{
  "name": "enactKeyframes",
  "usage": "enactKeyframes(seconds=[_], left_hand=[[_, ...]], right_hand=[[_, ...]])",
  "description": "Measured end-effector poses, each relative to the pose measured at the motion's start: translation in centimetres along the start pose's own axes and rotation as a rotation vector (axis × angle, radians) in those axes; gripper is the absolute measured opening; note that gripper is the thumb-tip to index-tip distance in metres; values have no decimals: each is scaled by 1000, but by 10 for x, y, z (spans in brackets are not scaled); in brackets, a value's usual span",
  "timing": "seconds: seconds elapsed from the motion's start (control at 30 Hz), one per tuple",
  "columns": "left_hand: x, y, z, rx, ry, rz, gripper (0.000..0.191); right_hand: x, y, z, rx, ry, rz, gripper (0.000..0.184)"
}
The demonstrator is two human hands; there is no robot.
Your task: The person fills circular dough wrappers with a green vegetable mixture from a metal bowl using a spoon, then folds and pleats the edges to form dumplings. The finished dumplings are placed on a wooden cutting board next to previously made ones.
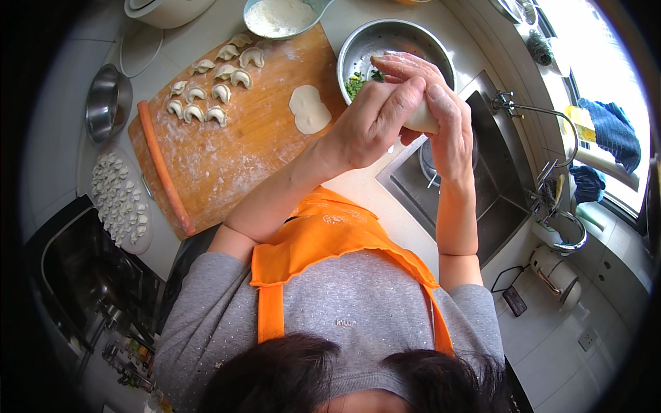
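My left hand (373, 121) and my right hand (450, 116) are pressed together over the near right rim of a steel mixing bowl (345, 62), both gripping a pale piece of dough (422, 120). Fingers hide much of the dough. Chopped green filling (355, 84) shows inside the bowl. On the floured wooden board (248, 139) lie two overlapping round wrappers (312, 116) and several folded dumplings (221, 93). A wooden rolling pin (164, 168) rests along the board's left side.
A bowl of flour (281, 18) stands beyond the board. Left of it are an empty steel bowl (108, 103) and a plate of small dumplings (120, 201). The sink (496, 206) with its faucet (555, 114) lies at right. A dark stovetop (88, 273) is at lower left.
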State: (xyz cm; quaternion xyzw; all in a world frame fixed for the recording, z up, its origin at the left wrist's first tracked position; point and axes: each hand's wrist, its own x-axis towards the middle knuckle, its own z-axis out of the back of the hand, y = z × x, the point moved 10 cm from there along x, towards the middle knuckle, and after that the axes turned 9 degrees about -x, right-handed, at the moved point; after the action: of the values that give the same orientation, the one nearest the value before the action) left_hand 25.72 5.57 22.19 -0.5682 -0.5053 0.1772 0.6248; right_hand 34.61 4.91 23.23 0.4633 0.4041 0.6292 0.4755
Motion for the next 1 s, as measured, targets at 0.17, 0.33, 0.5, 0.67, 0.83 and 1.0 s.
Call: enactKeyframes(seconds=[0.17, 0.33, 0.5, 0.67, 0.83, 1.0], left_hand=[[6, -22, -4, 120, 28, -19, 41], [5, -43, -10, 318, 70, -207, 34], [0, -57, -9, 332, 10, -331, 27], [-3, -66, -13, 367, 41, -412, 24], [0, -59, -16, 329, 105, -359, 29], [2, -51, -16, 288, 135, -301, 32]], right_hand=[[-3, 21, -3, -113, 4, 133, 43], [-8, 29, -2, -76, -31, 116, 44], [-11, 43, -7, -220, -41, 240, 45], [-18, 49, -8, -270, -89, 278, 44], [-21, 45, -8, -271, -128, 267, 44], [-23, 38, -8, -261, -162, 250, 44]])
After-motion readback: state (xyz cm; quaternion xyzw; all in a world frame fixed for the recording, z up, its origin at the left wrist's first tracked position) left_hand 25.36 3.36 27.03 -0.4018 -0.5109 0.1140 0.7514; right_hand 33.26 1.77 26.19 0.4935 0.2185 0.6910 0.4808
